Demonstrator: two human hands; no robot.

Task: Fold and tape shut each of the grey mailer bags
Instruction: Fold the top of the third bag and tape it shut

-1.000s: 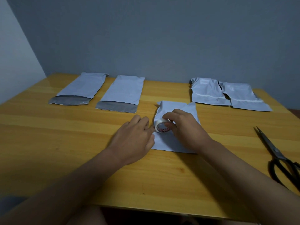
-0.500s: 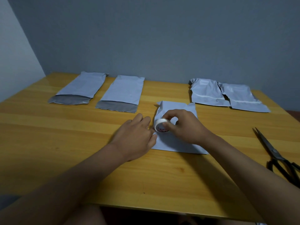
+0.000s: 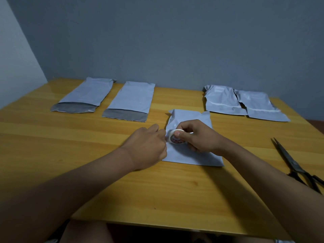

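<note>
Where the two hands meet at the middle of the frame, much is hidden: the left hand [image 3: 147, 148] lies knuckles-up with its fingers curled toward the roll of tape [image 3: 175, 137], and whether its fingertips pinch a tape end or only touch the roll cannot be told, so its grip stays uncertain. The right hand [image 3: 198, 137] holds the roll upright, thumb on the rim and fingers curled behind it, a closed grip on the roll, which covers most of the roll's far side. Beneath both hands lies the folded bag [image 3: 191, 156], flat on the wooden surface [image 3: 87, 163], its middle covered by the hands and its crumpled upper edge showing above them; any tape already on it is not visible. In the upper left of the frame lie two open bags [image 3: 89, 93] [image 3: 133, 99], side by side, each with a darker grey flap toward the viewer. In the upper right lie two taped bags [image 3: 222, 102] [image 3: 259, 107], overlapping slightly, each crossed by a pale strip. At the right edge black scissors [image 3: 294, 163] lie on the surface, their handles partly cut off by the frame and by the right forearm. The near lower edge is dark; what sits under the surface is hard to make out.
</note>
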